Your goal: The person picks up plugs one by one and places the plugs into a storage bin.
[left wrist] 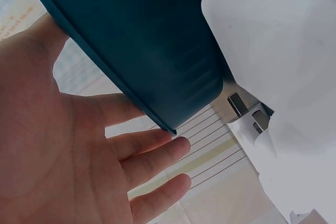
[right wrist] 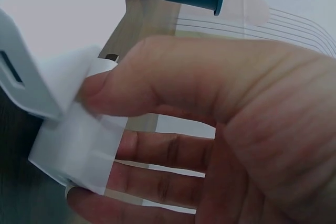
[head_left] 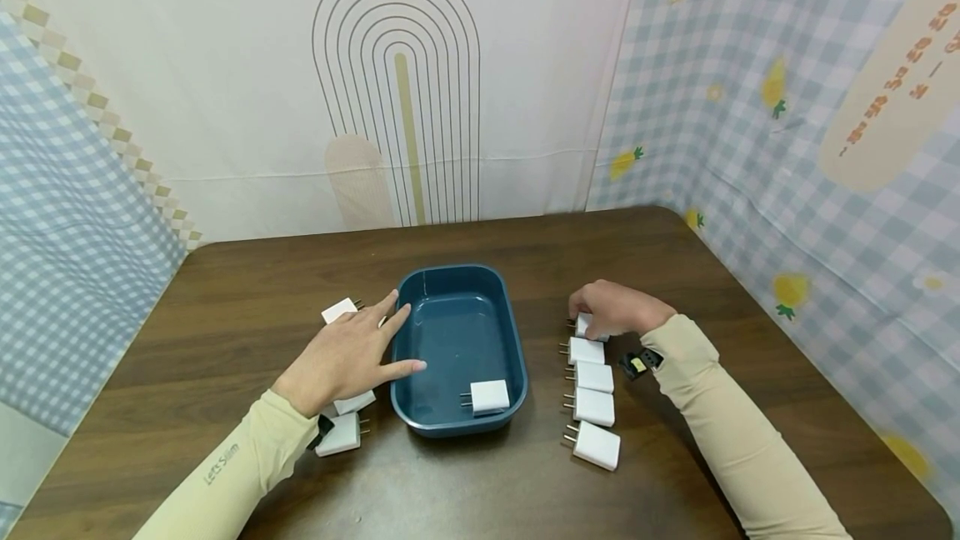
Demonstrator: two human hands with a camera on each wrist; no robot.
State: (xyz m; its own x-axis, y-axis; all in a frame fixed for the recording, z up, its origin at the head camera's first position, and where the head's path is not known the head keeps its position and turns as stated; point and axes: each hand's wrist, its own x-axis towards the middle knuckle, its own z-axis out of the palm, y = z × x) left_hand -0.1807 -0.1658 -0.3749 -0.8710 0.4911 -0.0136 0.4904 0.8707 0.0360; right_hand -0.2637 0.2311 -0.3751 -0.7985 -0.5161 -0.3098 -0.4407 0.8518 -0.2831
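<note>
A blue plastic tray point(head_left: 450, 348) stands mid-table, with one white charger plug point(head_left: 490, 397) lying in its near right corner, prongs to the left. Over its left rim spreads my left hand point(head_left: 345, 359), fingers extended and fingertips right at the rim; the left wrist view shows the palm holding nothing. At the far end of a row of chargers on the right, my right hand point(head_left: 621, 307) grips the farthest white charger point(right wrist: 79, 145), thumb on one side and fingers on the other. The hand partly covers that charger in the head view.
Several more white chargers point(head_left: 594, 407) line up toward me on the right, prongs facing the tray. Left of the tray lie other chargers, one beyond my left hand point(head_left: 339, 310) and some beside its wrist point(head_left: 341, 433), partly hidden. Patterned cloths point(head_left: 525, 90) hang behind the table.
</note>
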